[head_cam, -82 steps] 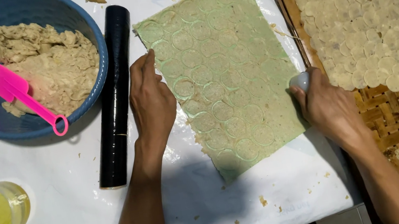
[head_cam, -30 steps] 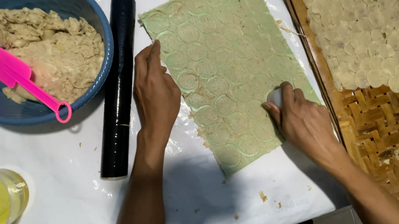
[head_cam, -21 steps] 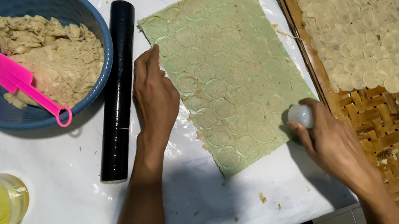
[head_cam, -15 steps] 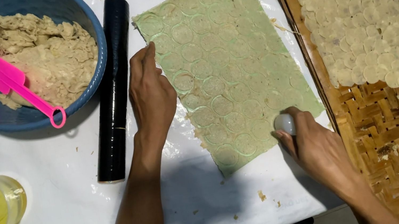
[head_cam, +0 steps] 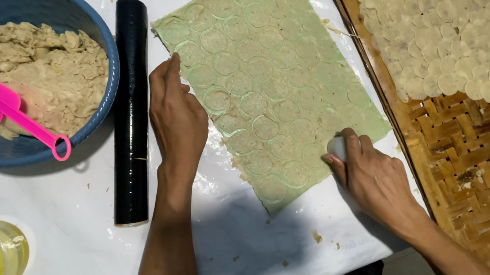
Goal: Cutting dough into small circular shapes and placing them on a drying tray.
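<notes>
Pressing flat, fingers together, the left hand (head_cam: 177, 119) rests on the left edge of the green dough sheet (head_cam: 267, 74) lying on the white table (head_cam: 68, 266). Right hand (head_cam: 375, 179) pinches a small white cutter (head_cam: 335, 147) on the sheet's lower right corner, beside the woven tray (head_cam: 483, 170). Black roller (head_cam: 131, 110) lies just left of the left hand.
</notes>
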